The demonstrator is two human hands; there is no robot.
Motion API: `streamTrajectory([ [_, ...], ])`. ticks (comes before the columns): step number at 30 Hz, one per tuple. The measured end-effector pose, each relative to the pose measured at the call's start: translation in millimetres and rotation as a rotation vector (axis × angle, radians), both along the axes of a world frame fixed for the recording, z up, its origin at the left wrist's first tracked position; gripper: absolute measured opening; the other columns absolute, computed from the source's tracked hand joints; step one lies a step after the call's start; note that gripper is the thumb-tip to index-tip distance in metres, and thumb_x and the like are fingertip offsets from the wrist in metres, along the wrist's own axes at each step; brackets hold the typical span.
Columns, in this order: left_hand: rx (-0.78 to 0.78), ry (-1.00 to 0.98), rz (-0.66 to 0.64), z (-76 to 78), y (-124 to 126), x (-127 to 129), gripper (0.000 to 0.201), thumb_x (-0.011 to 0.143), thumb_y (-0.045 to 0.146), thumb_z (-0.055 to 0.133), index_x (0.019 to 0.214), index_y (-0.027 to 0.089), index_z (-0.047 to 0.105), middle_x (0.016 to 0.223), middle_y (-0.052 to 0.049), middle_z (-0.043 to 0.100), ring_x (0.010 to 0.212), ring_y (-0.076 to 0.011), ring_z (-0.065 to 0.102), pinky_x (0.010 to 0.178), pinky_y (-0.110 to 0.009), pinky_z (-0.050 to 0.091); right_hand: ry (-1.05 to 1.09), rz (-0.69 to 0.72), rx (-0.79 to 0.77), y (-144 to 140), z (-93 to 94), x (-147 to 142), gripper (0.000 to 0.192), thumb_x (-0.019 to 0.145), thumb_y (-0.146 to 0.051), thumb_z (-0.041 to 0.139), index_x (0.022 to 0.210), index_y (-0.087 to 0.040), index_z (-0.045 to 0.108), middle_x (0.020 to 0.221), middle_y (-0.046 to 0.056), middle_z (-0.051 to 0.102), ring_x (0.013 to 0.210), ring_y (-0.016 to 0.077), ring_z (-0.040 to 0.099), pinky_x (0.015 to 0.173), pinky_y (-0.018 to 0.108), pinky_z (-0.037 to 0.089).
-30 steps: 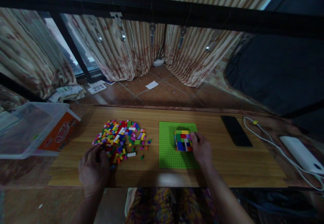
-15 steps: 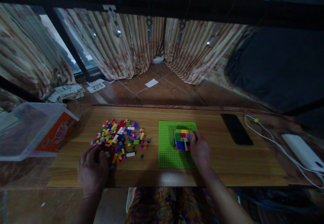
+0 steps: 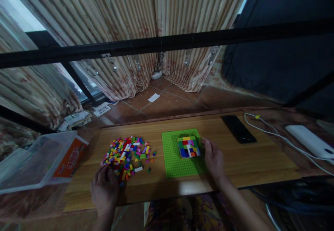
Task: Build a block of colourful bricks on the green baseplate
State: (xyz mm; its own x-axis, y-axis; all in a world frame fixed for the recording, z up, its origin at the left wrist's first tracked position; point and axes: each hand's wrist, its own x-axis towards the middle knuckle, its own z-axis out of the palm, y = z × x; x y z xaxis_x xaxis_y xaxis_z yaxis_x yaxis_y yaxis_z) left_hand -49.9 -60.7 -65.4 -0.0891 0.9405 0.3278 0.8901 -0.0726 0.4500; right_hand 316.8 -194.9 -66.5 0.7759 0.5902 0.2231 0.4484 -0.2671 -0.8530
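Observation:
A block built of multicoloured bricks (image 3: 189, 147) sits on the green baseplate (image 3: 172, 168). Just right of that block is my right hand (image 3: 214, 159), apart from it, fingers loosely stretched over the plate's right edge and nothing visible in them. A heap of loose toy bricks (image 3: 127, 154) in many colours lies left of the plate. My left hand (image 3: 104, 189) rests at the heap's near left edge, fingers bent and a gap showing between thumb and forefinger. Its fingertips touch or hover at the bricks; which one is hidden.
Left of the wooden table (image 3: 156, 189) stands a clear plastic box (image 3: 39, 164) with an orange label. A black phone (image 3: 238, 129) lies right of the plate. Farther right are a white cable (image 3: 276, 133) and a white power bank (image 3: 309, 142). A dark rail (image 3: 161, 44) crosses beyond the table.
My right hand has let go of the brick block and drawn off to its right. My left hand stays at the heap. The camera view has tilted and shifted.

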Motion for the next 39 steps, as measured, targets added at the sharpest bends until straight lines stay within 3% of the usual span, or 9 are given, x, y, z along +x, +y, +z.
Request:
streamTrajectory([
  [2,0.001,0.009,0.007,-0.9,1,-1,0.041,0.093,0.039,0.038,0.106,0.013,0.067,0.117,-0.017,0.066,0.112,-0.0308,0.059,0.098,-0.047,0.047,-0.010,-0.045,0.040,-15,-3.9,8,0.053,0.096,-0.055,0.032,0.106,-0.016,0.067,0.105,0.014,0.071,0.098,0.0246,0.066,0.087,0.037,0.049],
  [7,0.034,0.018,-0.056,-4.9,4,-6,0.040,0.093,0.038,0.037,0.105,0.014,0.066,0.115,-0.017,0.066,0.111,-0.0304,0.060,0.098,-0.046,0.047,-0.103,-0.072,-0.027,-45,-14.3,27,0.051,0.095,-0.055,0.035,0.103,-0.017,0.067,0.104,0.014,0.070,0.098,0.0261,0.065,0.088,0.038,0.048],
  [12,0.013,-0.006,-0.032,-2.0,4,-9,0.042,0.093,0.041,0.036,0.105,0.013,0.065,0.111,-0.019,0.066,0.110,-0.0328,0.060,0.095,-0.049,0.048,-0.143,-0.032,-0.023,-45,-19.1,29,0.051,0.097,-0.054,0.033,0.104,-0.018,0.068,0.104,0.014,0.071,0.098,0.0263,0.066,0.088,0.039,0.049],
  [16,0.210,0.053,-0.066,6.0,-3,-3,0.041,0.092,0.042,0.044,0.116,0.013,0.060,0.121,-0.021,0.061,0.117,-0.0339,0.055,0.098,-0.051,0.044,-0.208,-0.005,-0.025,-41,-20.5,27,0.051,0.097,-0.053,0.032,0.103,-0.018,0.068,0.101,0.013,0.071,0.096,0.0261,0.066,0.087,0.040,0.050],
  [20,0.359,0.104,-0.222,13.2,-27,32,0.036,0.090,0.035,0.053,0.120,0.017,0.058,0.125,-0.017,0.060,0.113,-0.0314,0.057,0.093,-0.049,0.046,-0.242,0.023,-0.046,-43,-24.2,28,0.047,0.097,-0.050,0.034,0.103,-0.018,0.068,0.102,0.012,0.072,0.094,0.0250,0.067,0.084,0.038,0.051],
  [26,0.240,0.286,-0.578,8.2,-59,111,0.033,0.090,0.021,0.050,0.121,0.023,0.060,0.134,-0.012,0.058,0.123,-0.0291,0.053,0.109,-0.058,0.031,-0.277,0.038,-0.065,-47,-33.1,34,0.044,0.092,-0.051,0.041,0.102,-0.019,0.068,0.103,0.012,0.072,0.091,0.0261,0.068,0.080,0.038,0.052],
  [31,0.179,0.360,-0.674,7.6,-43,135,0.029,0.091,0.025,0.051,0.118,0.024,0.061,0.134,-0.010,0.058,0.130,-0.0297,0.047,0.113,-0.063,0.025,-0.301,0.038,-0.134,-50,-34.7,36,0.046,0.089,-0.053,0.040,0.100,-0.020,0.069,0.102,0.011,0.071,0.085,0.0270,0.068,0.071,0.038,0.052],
  [39,0.125,0.524,-0.668,10.8,-3,127,0.024,0.092,0.017,0.046,0.107,0.021,0.064,0.125,-0.010,0.062,0.125,-0.0283,0.049,0.111,-0.067,0.027,-0.331,0.020,-0.210,-53,-35.7,38,0.048,0.088,-0.055,0.040,0.102,-0.021,0.070,0.105,0.010,0.071,0.089,0.0302,0.068,0.070,0.040,0.052],
])
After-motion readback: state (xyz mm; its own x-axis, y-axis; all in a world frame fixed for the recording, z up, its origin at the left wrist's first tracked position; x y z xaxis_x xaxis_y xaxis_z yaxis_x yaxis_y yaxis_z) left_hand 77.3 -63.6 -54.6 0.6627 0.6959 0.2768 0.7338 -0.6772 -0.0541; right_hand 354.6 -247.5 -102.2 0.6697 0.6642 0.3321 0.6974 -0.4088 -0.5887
